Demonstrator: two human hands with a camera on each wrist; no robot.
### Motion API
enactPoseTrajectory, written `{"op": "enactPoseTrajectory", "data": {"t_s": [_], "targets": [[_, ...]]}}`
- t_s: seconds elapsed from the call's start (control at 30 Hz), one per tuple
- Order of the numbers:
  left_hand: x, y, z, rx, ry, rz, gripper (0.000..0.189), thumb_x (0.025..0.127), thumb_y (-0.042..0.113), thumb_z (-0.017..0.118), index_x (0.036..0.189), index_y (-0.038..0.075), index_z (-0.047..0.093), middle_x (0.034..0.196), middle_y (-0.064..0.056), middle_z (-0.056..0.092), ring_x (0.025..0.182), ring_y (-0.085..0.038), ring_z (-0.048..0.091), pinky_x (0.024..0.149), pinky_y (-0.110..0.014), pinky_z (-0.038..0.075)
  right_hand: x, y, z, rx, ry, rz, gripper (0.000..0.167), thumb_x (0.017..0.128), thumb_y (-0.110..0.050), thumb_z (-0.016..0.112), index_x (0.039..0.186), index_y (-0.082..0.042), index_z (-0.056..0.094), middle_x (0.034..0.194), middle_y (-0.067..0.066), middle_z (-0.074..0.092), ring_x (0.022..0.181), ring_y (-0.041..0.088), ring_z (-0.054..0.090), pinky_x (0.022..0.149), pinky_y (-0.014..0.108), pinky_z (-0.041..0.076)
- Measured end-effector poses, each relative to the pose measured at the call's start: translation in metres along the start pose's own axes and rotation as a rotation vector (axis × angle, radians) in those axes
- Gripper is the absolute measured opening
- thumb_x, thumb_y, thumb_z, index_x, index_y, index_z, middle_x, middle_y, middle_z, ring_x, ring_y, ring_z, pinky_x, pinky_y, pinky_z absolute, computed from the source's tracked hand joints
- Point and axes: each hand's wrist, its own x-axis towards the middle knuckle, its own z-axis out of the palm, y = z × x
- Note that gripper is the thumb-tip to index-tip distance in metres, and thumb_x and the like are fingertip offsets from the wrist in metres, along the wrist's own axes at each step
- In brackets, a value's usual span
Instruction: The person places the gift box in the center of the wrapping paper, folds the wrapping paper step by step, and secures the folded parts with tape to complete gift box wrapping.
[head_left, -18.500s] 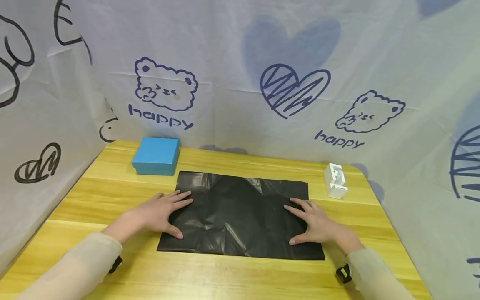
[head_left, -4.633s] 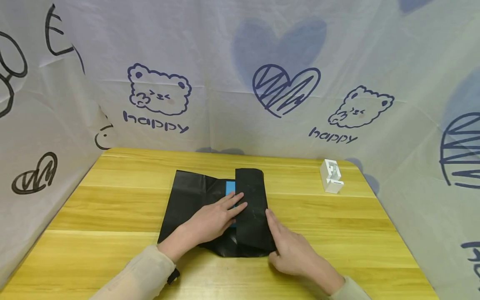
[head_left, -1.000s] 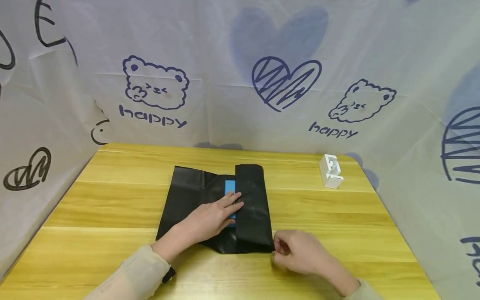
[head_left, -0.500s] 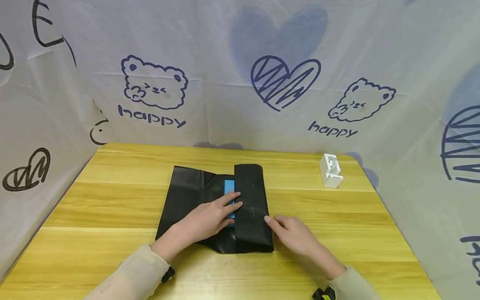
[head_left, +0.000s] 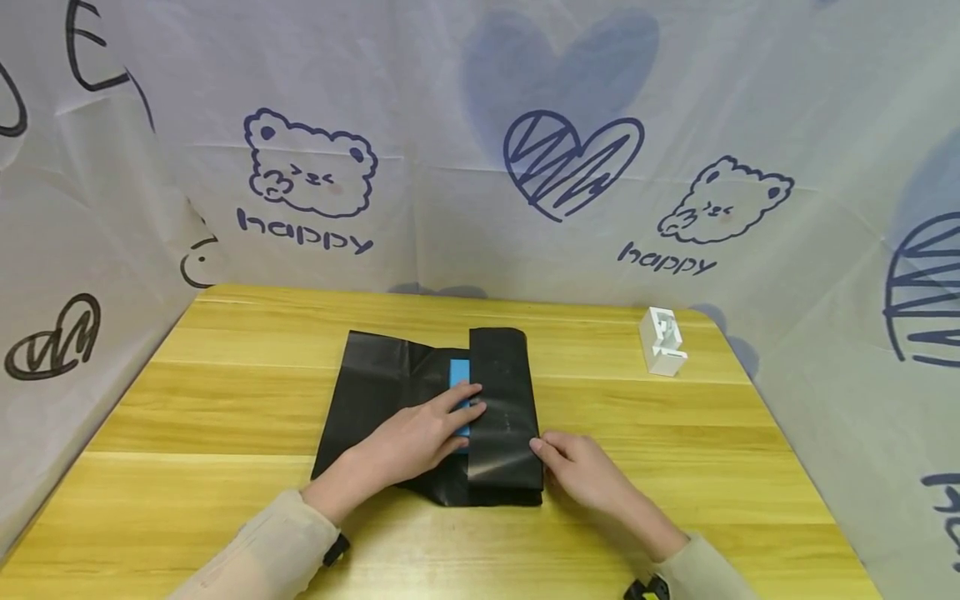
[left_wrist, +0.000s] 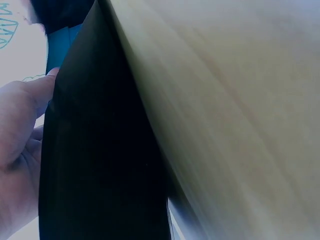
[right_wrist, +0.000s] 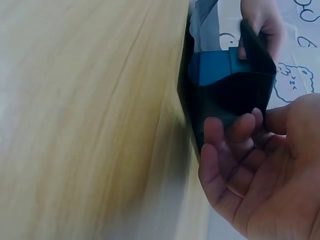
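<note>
A black wrapping sheet (head_left: 375, 383) lies on the table, its right part folded over as a flap (head_left: 504, 367). Beneath that flap is a blue box (head_left: 460, 371), of which only a strip shows in the head view; its teal side (right_wrist: 214, 67) appears through the sheet's open end in the right wrist view. My left hand (head_left: 412, 437) lies across box and flap, fingers extended, pressing the flap's edge down. With thumb and curled fingers my right hand (head_left: 581, 467) pinches the sheet at the fold along the box's right side.
A white tape dispenser (head_left: 663, 342) stands at the back right of the wooden table (head_left: 637, 433). A white cloth with drawings (head_left: 450, 208) hangs behind and at both sides.
Earlier the sheet lay flat with the box at the back left; now the box is on it, under the right flap. In the last second my right hand moved up the fold from the near corner.
</note>
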Motion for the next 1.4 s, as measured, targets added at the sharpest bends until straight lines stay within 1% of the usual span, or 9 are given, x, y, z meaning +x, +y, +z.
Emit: {"op": "enactPoseTrajectory", "data": {"t_s": [0.2, 0.43, 0.57, 0.7, 0.93, 1.13, 1.27, 1.33, 1.4], "targets": [[-0.001, 0.0, 0.0, 0.012, 0.006, 0.003, 0.054, 0.103, 0.027, 0.069, 0.152, 0.012, 0.055, 0.163, -0.014, 0.039, 0.119, -0.024, 0.068, 0.072, -0.026, 0.059, -0.008, 0.001, -0.001, 0.032, -0.072, -0.007, 0.05, 0.109, -0.043, 0.053, 0.075, -0.007, 0.059, 0.057, -0.004, 0.051, 0.047, 0.01, 0.042, 0.047, 0.023, 0.035], [-0.001, 0.0, 0.0, 0.017, -0.005, -0.002, 0.054, 0.103, 0.028, 0.068, 0.153, 0.012, 0.054, 0.164, -0.014, 0.039, 0.133, -0.028, 0.06, 0.074, -0.028, 0.06, -0.013, 0.004, -0.001, 0.053, -0.121, -0.032, 0.053, 0.108, -0.044, 0.054, 0.075, -0.003, 0.062, 0.054, -0.005, 0.05, 0.044, 0.008, 0.039, 0.044, 0.021, 0.033], [-0.001, 0.0, 0.0, 0.062, -0.009, 0.004, 0.053, 0.104, 0.029, 0.067, 0.153, 0.012, 0.054, 0.164, -0.014, 0.04, 0.14, -0.03, 0.054, 0.08, -0.031, 0.061, -0.016, 0.005, -0.001, 0.058, -0.156, -0.036, 0.054, 0.108, -0.046, 0.054, 0.076, -0.003, 0.064, 0.055, -0.005, 0.051, 0.044, 0.009, 0.038, 0.043, 0.022, 0.033], [-0.001, -0.001, -0.001, 0.117, -0.008, 0.024, 0.054, 0.104, 0.03, 0.066, 0.153, 0.012, 0.054, 0.164, -0.015, 0.04, 0.147, -0.031, 0.044, 0.091, -0.035, 0.06, -0.017, 0.005, 0.0, 0.058, -0.151, -0.048, 0.054, 0.108, -0.046, 0.054, 0.075, -0.004, 0.064, 0.056, -0.004, 0.053, 0.045, 0.008, 0.039, 0.044, 0.022, 0.033], [0.0, -0.003, 0.0, 0.165, -0.005, 0.067, 0.054, 0.103, 0.029, 0.068, 0.152, 0.01, 0.055, 0.162, -0.017, 0.042, 0.148, -0.032, 0.043, 0.102, -0.039, 0.055, -0.019, 0.007, 0.0, 0.043, -0.172, -0.084, 0.053, 0.108, -0.043, 0.055, 0.075, -0.003, 0.064, 0.055, -0.006, 0.052, 0.046, 0.005, 0.04, 0.046, 0.02, 0.034], [0.0, -0.004, 0.0, 0.141, 0.012, 0.105, 0.054, 0.103, 0.027, 0.069, 0.15, 0.006, 0.055, 0.165, -0.015, 0.036, 0.145, -0.029, 0.047, 0.102, -0.037, 0.055, -0.02, 0.009, -0.001, 0.047, -0.174, -0.091, 0.056, 0.108, -0.046, 0.054, 0.069, -0.005, 0.061, 0.053, -0.006, 0.049, 0.045, 0.005, 0.038, 0.046, 0.021, 0.033], [0.001, -0.004, 0.0, 0.128, 0.009, 0.118, 0.054, 0.103, 0.026, 0.068, 0.151, 0.004, 0.054, 0.165, -0.013, 0.038, 0.146, -0.026, 0.047, 0.1, -0.035, 0.056, -0.02, 0.01, -0.005, 0.062, -0.184, -0.085, 0.058, 0.108, -0.048, 0.052, 0.066, -0.007, 0.055, 0.052, -0.006, 0.045, 0.044, 0.006, 0.036, 0.046, 0.021, 0.033], [0.001, -0.004, 0.0, 0.134, 0.006, 0.122, 0.054, 0.103, 0.026, 0.068, 0.151, 0.005, 0.054, 0.164, -0.012, 0.04, 0.146, -0.026, 0.046, 0.099, -0.034, 0.057, -0.016, 0.01, -0.008, 0.071, -0.159, -0.077, 0.059, 0.108, -0.049, 0.051, 0.066, -0.007, 0.053, 0.052, -0.006, 0.043, 0.044, 0.007, 0.036, 0.046, 0.022, 0.033], [0.002, -0.005, 0.001, 0.138, 0.002, 0.127, 0.054, 0.104, 0.026, 0.067, 0.152, 0.005, 0.053, 0.164, -0.012, 0.041, 0.147, -0.025, 0.046, 0.097, -0.033, 0.058, -0.01, 0.012, -0.012, 0.06, -0.098, -0.077, 0.06, 0.109, -0.049, 0.05, 0.067, -0.006, 0.054, 0.053, -0.006, 0.043, 0.045, 0.007, 0.038, 0.046, 0.022, 0.034]]}}
